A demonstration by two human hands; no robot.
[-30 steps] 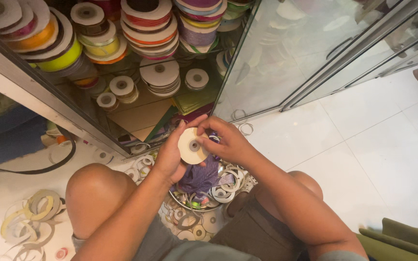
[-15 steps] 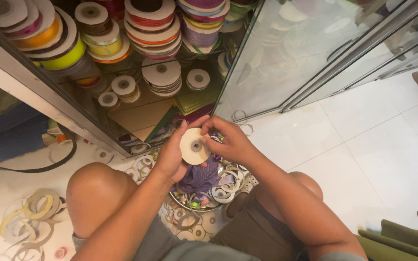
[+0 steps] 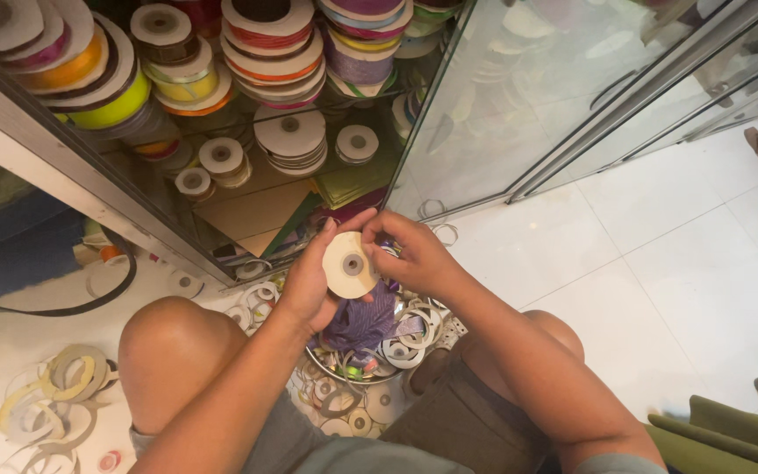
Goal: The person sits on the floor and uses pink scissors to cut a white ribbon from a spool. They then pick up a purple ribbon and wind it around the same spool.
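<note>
Spool [image 3: 350,264] of ribbon sits at frame centre, above a bowl [image 3: 326,362] of purple ribbon [image 3: 363,323]. I see left hand [image 3: 313,279] cupping its edge, right hand [image 3: 414,254] fingers pinching its rim. Shelves [image 3: 256,211] of reels upper left.

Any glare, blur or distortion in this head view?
Head view: soft even light, reflections on the glass door; ribbon spool between left hand and right hand fairly sharp; edges bow, wide-angle.
</note>
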